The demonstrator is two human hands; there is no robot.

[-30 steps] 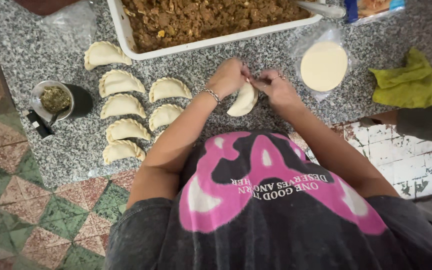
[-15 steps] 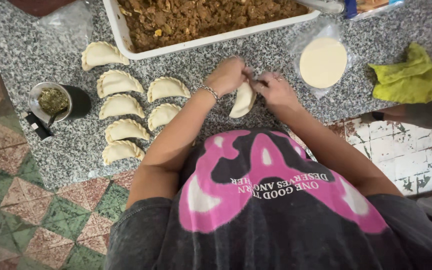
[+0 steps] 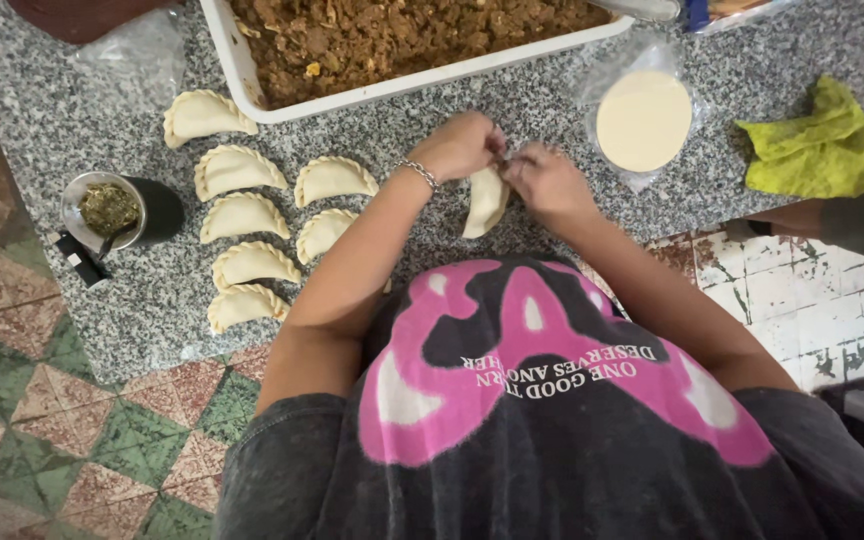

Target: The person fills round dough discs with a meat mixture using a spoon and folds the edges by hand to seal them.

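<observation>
- Left hand (image 3: 460,146): fingers curled shut, pinching the top edge of the folded empanada (image 3: 484,203).
- Right hand (image 3: 549,180): fingers likewise closed on that edge, at 3 o'clock of the left.
- Empanada: hanging between both hands above the granite counter (image 3: 102,120).
- Finished empanadas (image 3: 242,215): at 9 o'clock.
- Filling tray (image 3: 252,80): at 12 o'clock.

The speckled grey stone desk (image 3: 102,330) carries seven folded pastries (image 3: 242,215) left of the fingers (image 3: 504,160), a white tray of meat filling (image 3: 392,40) beyond them, dough discs (image 3: 643,120) and a green cloth (image 3: 822,145) to their right.
</observation>
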